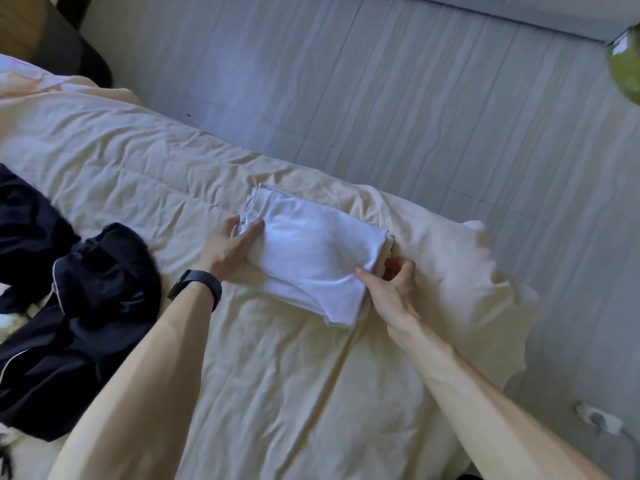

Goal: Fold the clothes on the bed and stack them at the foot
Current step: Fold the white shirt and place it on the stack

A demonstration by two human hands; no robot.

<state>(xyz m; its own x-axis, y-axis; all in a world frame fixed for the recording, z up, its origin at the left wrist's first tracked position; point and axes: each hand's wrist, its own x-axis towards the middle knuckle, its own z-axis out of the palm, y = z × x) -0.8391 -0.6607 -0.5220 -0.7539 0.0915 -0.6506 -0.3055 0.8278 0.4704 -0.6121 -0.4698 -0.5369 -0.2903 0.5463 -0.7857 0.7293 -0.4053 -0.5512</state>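
Seeing folded white garment [311, 258] flat on cream duvet [277, 393], close to the bed's far edge, near the duvet corner draped toward the floor [381, 98]; layered edges visible at the far-left end and the near end, so cannot tell whether one piece or a small stack; cream-toned layer peeking out along the right side.

Gripped at both ends; left hand [232, 249] clamped on the left end, thumb laid on top, fingers tucked underneath and out of sight; right hand [391, 292] pinching the near-right corner, thumb pressed on the white fabric, other fingers curled in at the side edge, just above the duvet; cannot tell whether bundle fully resting or slightly raised.

Black wristband [195, 285] on the left wrist; bare forearms reaching in from the bottom of the view.

Heap of dark clothes [86, 306] at left on the duvet; unfolded, crumpled, thin pale piping along some seams; just beside the left forearm, apart from the white bundle.

Beyond the bed: pale grey planks on the floor; white power strip [599, 419] with cable lying on them at lower right; blurred green object [625, 71] at upper right, not identifiable; dark furniture [69, 46] at upper left, next to the bed.
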